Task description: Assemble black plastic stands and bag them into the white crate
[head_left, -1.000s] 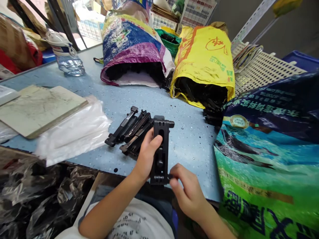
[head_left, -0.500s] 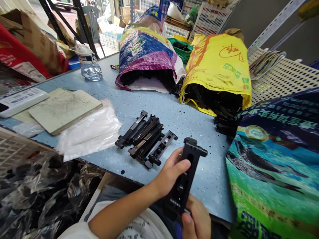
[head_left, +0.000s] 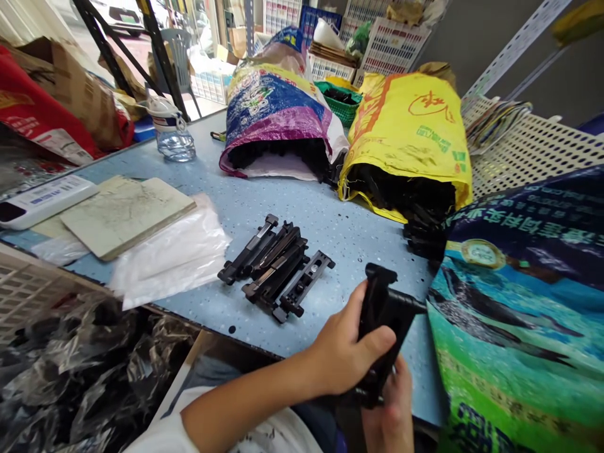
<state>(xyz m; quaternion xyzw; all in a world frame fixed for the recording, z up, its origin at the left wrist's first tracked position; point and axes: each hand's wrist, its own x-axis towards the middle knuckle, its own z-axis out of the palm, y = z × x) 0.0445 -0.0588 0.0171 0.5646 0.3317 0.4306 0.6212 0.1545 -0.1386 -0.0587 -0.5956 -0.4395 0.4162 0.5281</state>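
My left hand (head_left: 346, 346) grips a black plastic bracket (head_left: 389, 314), its thumb across the front face. The bracket tilts over the table's near edge, and two bar-shaped ends show apart at its top. Below it, my right hand (head_left: 396, 409) is closed at the bracket's lower end, with some fingers hidden behind it. To the left on the table lies a pile of similar black brackets (head_left: 274, 261), slim and long with crossbars at the ends. One bracket (head_left: 309, 283) with a slotted face lies at the pile's right side.
A purple-and-blue sack (head_left: 278, 119) and a yellow sack (head_left: 410, 132), both with black parts inside, lie open on the blue table (head_left: 264, 195). A blue-green bag (head_left: 519, 314) stands close on the right. Left are clear plastic bags (head_left: 174, 258), a board (head_left: 127, 217) and a water bottle (head_left: 174, 135).
Both hands and the bracket have moved slightly right. The bracket has turned, and a second bar end now shows apart from the first. The pile has stayed put.
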